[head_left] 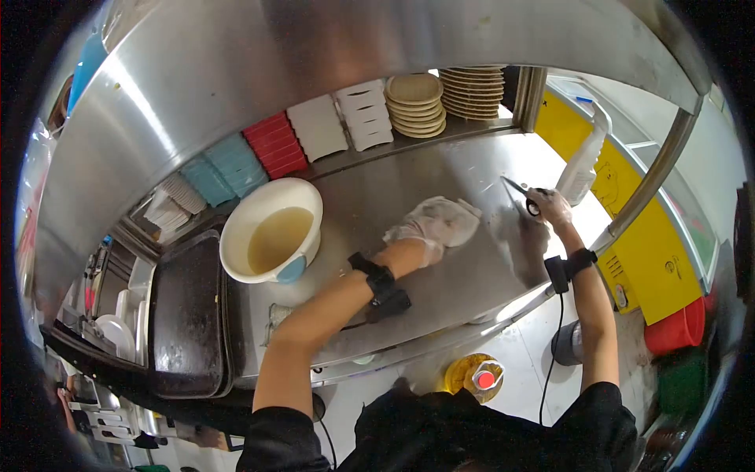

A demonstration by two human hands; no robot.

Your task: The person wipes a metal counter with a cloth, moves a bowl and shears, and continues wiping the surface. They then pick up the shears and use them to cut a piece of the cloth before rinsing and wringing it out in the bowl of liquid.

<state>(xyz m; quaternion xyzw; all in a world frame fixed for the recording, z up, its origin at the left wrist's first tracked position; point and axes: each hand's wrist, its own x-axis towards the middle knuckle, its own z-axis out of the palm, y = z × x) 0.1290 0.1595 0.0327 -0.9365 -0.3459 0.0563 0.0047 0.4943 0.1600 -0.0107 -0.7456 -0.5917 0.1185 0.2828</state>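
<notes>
My left hand (425,234), in a clear plastic glove, presses a white cloth (462,223) onto the stainless steel counter (377,287). The cloth hides most of its fingers. Also gloved, my right hand (555,206) is closed around the dark handles of a pair of scissors (515,186) at the counter's right part. The blades point away to the upper left. Just beyond that hand stands a white spray bottle (580,169). To the left of my left hand, a white basin (233,240) holds cloudy brownish water.
Along the back shelf stand stacks of red trays (275,146), blue trays (226,168), white dishes (316,128) and tan plates (414,89). Dark baking trays (185,315) lie at left. A steel hood (330,39) overhangs the counter. An oil jug (464,373) is on the floor.
</notes>
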